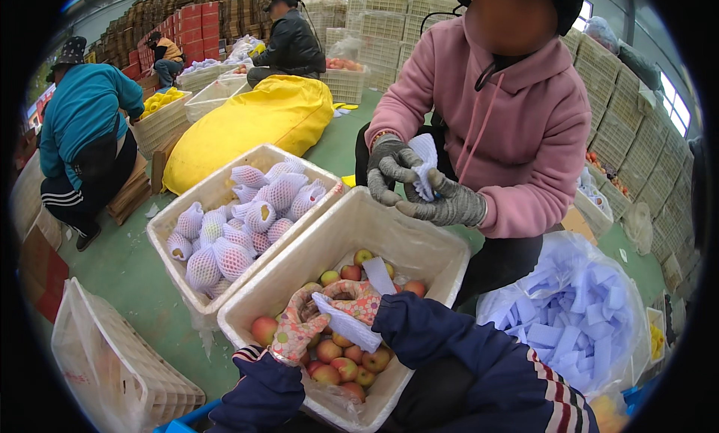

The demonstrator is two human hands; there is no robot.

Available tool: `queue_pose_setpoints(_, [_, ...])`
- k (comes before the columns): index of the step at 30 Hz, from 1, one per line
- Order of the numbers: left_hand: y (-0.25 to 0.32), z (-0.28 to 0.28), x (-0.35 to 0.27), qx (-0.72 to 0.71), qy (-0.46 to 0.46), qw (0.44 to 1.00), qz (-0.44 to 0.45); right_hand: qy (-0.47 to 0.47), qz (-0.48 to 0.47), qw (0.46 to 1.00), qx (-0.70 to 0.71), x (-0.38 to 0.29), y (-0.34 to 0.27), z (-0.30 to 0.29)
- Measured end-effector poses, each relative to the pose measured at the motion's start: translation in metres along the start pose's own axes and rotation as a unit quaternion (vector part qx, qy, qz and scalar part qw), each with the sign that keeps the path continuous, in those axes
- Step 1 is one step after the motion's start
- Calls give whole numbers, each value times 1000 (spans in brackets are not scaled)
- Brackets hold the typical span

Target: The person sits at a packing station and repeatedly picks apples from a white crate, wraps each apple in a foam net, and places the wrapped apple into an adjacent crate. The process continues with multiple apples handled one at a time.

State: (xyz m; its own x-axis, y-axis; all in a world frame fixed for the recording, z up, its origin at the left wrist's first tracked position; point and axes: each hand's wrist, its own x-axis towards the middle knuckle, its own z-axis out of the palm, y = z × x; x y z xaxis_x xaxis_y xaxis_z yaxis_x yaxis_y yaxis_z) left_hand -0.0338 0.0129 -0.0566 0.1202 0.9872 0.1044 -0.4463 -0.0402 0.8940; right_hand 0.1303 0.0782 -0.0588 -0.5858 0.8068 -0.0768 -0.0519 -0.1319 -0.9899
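Observation:
My left hand [297,326], in a floral glove, is over the apples [337,360] in a white plastic crate [449,253] lined with film. Close beside it, my right hand [359,301], in a matching glove, grips a flat white foam net sleeve [348,323] that slants down to the right between the hands. Whether my left fingers hold the sleeve or an apple I cannot tell. Another foam sleeve [380,275] lies by my right hand. Apples in foam nets [230,259] fill part of the adjoining crate [163,225].
A person in pink [494,113] sits opposite, gloved hands holding a foam sleeve above the crate. A clear bag of foam sleeves [561,320] stands at the right. An empty crate [118,365] is at the lower left, a yellow sack [241,129] behind. Other people work further back.

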Motion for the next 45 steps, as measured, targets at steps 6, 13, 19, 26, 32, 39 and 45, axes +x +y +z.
queue_pose_setpoints(6, [2, -3, -4, 97, 55, 989, -97, 48, -68, 988, -132, -1, -2, 0])
queue_pose_setpoints(13, [1, -4, -4, 156, -50, 986, -40, -15, 1, 998, 68, -5, -18, -15])
queue_pose_setpoints(19, [-2, -10, -1, -135, 41, 973, -184, -5, 3, 1000, -18, -5, -31, -7])
queue_pose_setpoints(26, [-3, -8, -3, -15, 21, 998, -66, -121, -39, 991, 47, -7, -46, 9])
queue_pose_setpoints(32, [-7, 6, -9, -127, 51, 990, 24, -93, 39, 969, 226, -3, -33, 6])
queue_pose_setpoints(39, [2, 15, -12, -339, -3, 931, -139, -119, 8, 943, 312, 4, -28, 2])
queue_pose_setpoints(45, [15, 30, -20, -278, -128, 937, -167, -147, 57, 955, 250, -4, -33, 5])
